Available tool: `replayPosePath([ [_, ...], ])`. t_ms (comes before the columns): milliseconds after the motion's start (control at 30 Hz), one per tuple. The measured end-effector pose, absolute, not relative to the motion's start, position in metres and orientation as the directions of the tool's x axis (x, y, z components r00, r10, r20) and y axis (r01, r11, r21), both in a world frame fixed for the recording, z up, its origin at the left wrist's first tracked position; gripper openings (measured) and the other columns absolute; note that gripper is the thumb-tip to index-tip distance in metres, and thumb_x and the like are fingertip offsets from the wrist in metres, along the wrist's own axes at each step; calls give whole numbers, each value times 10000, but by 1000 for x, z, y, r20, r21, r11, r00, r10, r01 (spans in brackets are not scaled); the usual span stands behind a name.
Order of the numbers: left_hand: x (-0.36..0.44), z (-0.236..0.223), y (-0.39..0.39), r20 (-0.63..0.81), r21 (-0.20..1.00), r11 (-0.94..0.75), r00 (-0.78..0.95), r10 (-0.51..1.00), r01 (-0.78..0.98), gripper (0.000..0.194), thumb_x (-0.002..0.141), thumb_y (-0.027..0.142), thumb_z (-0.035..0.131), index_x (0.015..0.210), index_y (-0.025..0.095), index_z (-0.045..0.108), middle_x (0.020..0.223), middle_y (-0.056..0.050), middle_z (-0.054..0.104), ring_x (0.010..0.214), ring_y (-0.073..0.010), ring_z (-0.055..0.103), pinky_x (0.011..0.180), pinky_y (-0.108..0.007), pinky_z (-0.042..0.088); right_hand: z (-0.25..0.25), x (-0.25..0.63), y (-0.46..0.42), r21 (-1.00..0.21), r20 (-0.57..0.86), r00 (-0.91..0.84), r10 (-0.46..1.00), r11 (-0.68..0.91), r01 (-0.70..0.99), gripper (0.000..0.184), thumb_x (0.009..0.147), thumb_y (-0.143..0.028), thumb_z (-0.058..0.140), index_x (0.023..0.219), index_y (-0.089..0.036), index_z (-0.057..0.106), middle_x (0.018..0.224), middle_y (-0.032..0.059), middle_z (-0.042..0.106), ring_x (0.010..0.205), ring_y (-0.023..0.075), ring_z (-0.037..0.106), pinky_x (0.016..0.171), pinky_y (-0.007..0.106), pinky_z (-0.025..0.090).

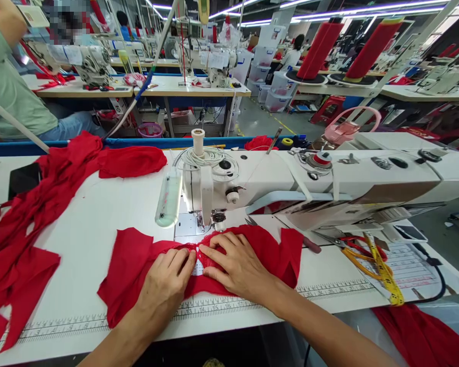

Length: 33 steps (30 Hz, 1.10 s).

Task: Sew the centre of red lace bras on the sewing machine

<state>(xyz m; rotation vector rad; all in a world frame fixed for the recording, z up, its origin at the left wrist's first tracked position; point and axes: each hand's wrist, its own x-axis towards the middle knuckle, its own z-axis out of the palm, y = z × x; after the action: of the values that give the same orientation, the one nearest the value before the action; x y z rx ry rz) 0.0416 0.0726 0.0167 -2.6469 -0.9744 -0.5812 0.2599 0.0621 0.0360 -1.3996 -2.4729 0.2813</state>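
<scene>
A red garment piece [132, 265] with a gathered, cup-like part lies on the sewing table in front of the machine's needle area. My left hand [166, 278] is closed, its thumb and fingertips pinching the cloth at the middle join. Just to the right, my right hand [235, 262] rests on the gathered part, fingers spread and thumb apart, the index fingertip at the same join. A small white gap shows between the two hands. The presser foot [206, 224] of the white sewing machine [252, 173] stands right behind the cloth. Fabric beneath my palms is hidden.
More red cloth [69, 173] is heaped at the left. Orange-handled scissors [361, 260], a yellow tape measure [386, 278] and a paper sheet [413, 267] lie at the right. A printed ruler [210, 306] runs along the front edge. Behind, a person in a green shirt [19, 97] sits.
</scene>
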Motion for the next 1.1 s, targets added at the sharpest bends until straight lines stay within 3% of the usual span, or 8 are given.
replayPosePath([
  [367,42,21,74,418,-133,-735,710,567,665,495,769,-107,365,1134,93,633,980,-118,700,853,-240,618,657,-346,508,34,260,62,-289,167,-484,859,512,809,383,978,-405,607,1324,-243,598,1149,84,637,1037,242,537,841,376,391],
  [567,38,23,72,389,56,-739,666,636,672,507,770,-100,382,1160,97,639,1039,-118,697,886,-243,626,689,-355,548,34,259,61,-308,163,-486,859,512,802,371,989,-406,589,1323,-249,612,1157,87,642,1043,246,535,855,380,406],
  [733,34,29,68,401,232,-696,585,705,679,452,873,-47,371,1225,109,608,1131,-119,677,1005,-214,632,851,-339,562,36,260,61,-307,150,-493,857,514,801,387,985,-401,597,1333,-233,610,1159,87,640,1053,245,538,883,403,414],
  [967,29,25,61,391,32,-711,646,656,703,276,945,64,448,1094,154,663,1026,-99,706,900,-233,637,728,-345,523,34,259,61,-290,173,-491,854,521,803,384,983,-407,602,1317,-219,619,1140,93,642,1040,243,554,846,384,409],
  [1100,27,21,60,405,33,-674,607,684,738,247,982,105,445,1098,164,655,1028,-90,702,901,-226,625,729,-338,493,34,259,60,-281,166,-494,854,521,806,382,986,-404,598,1325,-229,613,1146,89,643,1032,241,553,833,381,407],
])
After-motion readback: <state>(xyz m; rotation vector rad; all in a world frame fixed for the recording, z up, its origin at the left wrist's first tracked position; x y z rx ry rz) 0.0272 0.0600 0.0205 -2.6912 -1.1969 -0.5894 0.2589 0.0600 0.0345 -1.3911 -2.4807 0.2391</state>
